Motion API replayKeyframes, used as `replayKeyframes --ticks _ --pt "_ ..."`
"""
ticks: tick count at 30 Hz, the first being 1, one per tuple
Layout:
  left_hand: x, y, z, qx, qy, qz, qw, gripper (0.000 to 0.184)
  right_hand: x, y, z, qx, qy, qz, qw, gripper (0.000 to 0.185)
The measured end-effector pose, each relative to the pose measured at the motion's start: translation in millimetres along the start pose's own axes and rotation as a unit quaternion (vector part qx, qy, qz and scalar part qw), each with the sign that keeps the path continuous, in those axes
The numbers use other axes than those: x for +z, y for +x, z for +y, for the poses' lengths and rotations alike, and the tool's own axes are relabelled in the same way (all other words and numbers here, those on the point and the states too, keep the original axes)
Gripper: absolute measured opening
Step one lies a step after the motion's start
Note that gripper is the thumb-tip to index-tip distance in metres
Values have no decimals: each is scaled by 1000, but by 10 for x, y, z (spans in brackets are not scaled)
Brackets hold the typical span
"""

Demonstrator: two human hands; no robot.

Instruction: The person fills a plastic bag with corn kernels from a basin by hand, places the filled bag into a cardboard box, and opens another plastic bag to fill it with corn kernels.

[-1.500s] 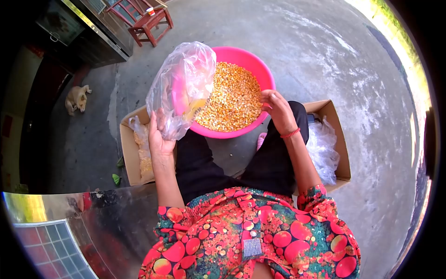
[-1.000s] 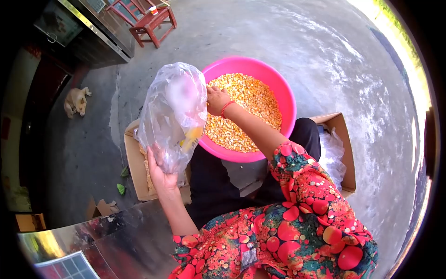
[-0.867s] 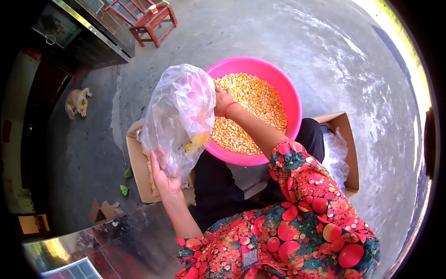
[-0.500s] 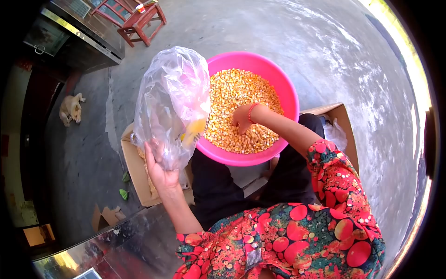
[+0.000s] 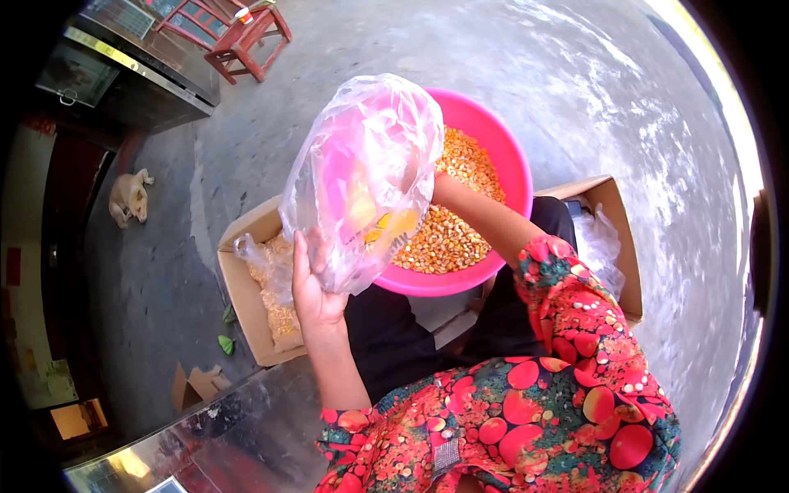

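Note:
A clear plastic bag (image 5: pixel 353 172) with a yellow print hangs over the left part of a pink basin (image 5: pixel 514 164). Yellow corn kernels (image 5: pixel 448 242) lie in the basin. My left hand (image 5: pixel 319 287) holds the lower left end of the bag between thumb and fingers. My right hand (image 5: pixel 419 182) is at the bag's right side, seen only dimly through the plastic, so its fingers and anything in them are hidden.
On the left stands a cardboard box (image 5: pixel 238 267) with bagged kernels (image 5: pixel 279 312). Another box (image 5: pixel 629 263) at the right holds clear plastic bags (image 5: pixel 598 246). A dog (image 5: pixel 130 197) lies on the floor, and a red chair (image 5: pixel 238 41) stands farther back.
My right hand has moved from the kernels up and left to the bag. My left hand has brought the bag right, over more of the basin, uncovering more of the left box.

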State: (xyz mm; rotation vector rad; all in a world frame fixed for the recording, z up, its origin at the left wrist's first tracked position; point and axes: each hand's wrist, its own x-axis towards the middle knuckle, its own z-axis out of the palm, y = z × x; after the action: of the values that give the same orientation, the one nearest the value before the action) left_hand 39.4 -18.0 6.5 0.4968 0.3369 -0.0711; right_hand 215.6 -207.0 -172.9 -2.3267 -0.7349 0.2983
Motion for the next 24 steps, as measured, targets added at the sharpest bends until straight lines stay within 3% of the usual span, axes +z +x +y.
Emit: replayKeyframes --ticks 2,3,5,6,8,9,12,14,16,18,20,24 --pt "134 101 -148 -7 54 41 998 30 120 -287 100 -92 239 39 966 49" --pt "174 176 -215 -14 52 23 998 33 49 -457 11 -100 81 38 991 49" --pt "173 345 -305 -21 42 14 999 37 -162 -749 -139 -163 -173 31 971 48" --pt "148 445 -355 -26 32 3 999 41 -346 -842 -267 -161 -174 34 971 48" --pt "-12 675 -455 -38 4 -46 998 41 -700 -1003 -516 -57 -199 -92 974 40" --pt "-73 772 -516 -18 54 -15 998 39 -747 -1039 -547 -9 -214 -74 974 27" --pt "-430 1021 -650 -3 103 34 994 36 -655 -1020 -439 69 -192 -46 978 16" --pt "-539 1065 -748 7 101 38 994 36 -732 -1016 -470 62 -210 -31 975 17" --pt "-433 985 -790 0 106 43 993 38 -740 -972 -393 58 -97 71 991 20" --pt "-366 926 -773 -32 51 36 998 41 -1044 -1045 -508 69 -3 17 998 22" --pt "-331 956 -761 -21 45 34 998 44 -1136 -1046 -365 76 -22 10 997 22" --pt "-353 1094 -812 3 80 19 997 42 -1360 -1170 -259 130 63 22 989 24"
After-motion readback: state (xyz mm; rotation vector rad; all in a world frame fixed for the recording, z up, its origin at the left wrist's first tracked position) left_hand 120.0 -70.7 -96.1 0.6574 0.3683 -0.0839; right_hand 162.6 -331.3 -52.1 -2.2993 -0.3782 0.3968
